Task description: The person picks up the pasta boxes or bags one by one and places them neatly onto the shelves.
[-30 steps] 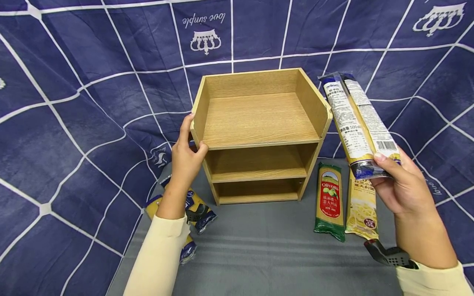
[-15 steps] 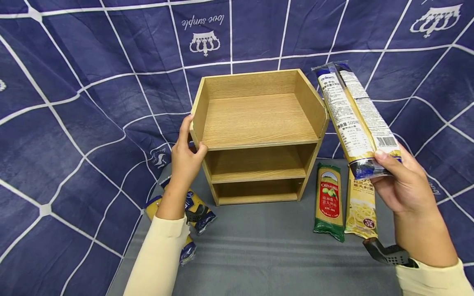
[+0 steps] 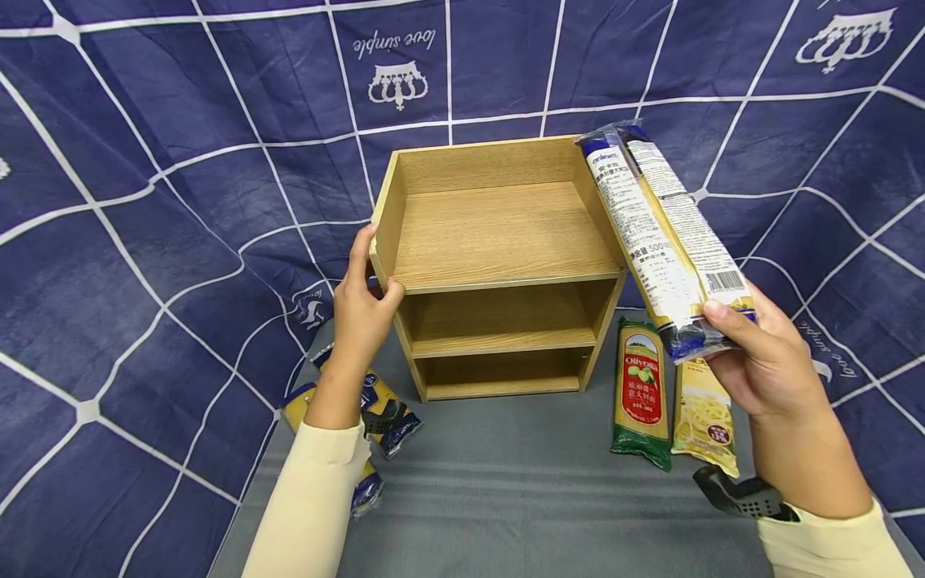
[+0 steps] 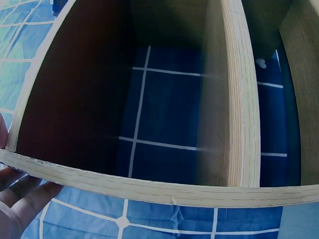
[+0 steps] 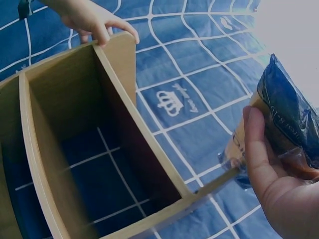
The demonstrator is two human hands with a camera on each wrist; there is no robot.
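Note:
My left hand (image 3: 363, 309) grips the left side panel of a small wooden shelf unit (image 3: 499, 233), thumb at the front edge and fingers around the outside. In the left wrist view its fingers (image 4: 37, 196) show along the panel's edge. With my right hand (image 3: 768, 365) I hold a clear-and-blue pack of spaghetti (image 3: 661, 233) by its lower end, thumb on top. White printed labels face up, and the pack tilts with its far end overlapping the shelf's right side panel in the head view. The right wrist view shows the pack (image 5: 291, 109) beside the shelf unit.
A green-and-red spaghetti pack (image 3: 641, 393) and a yellow pasta pack (image 3: 704, 417) lie right of the shelf on the grey cloth (image 3: 506, 490). Blue-and-yellow pasta packs (image 3: 393, 413) lie at the left, partly under my left arm. Blue gridded fabric (image 3: 499, 64) hangs behind.
My right hand has moved left with the spaghetti pack, whose far end went from beside the shelf to over its right side panel. The left hand stays on the shelf.

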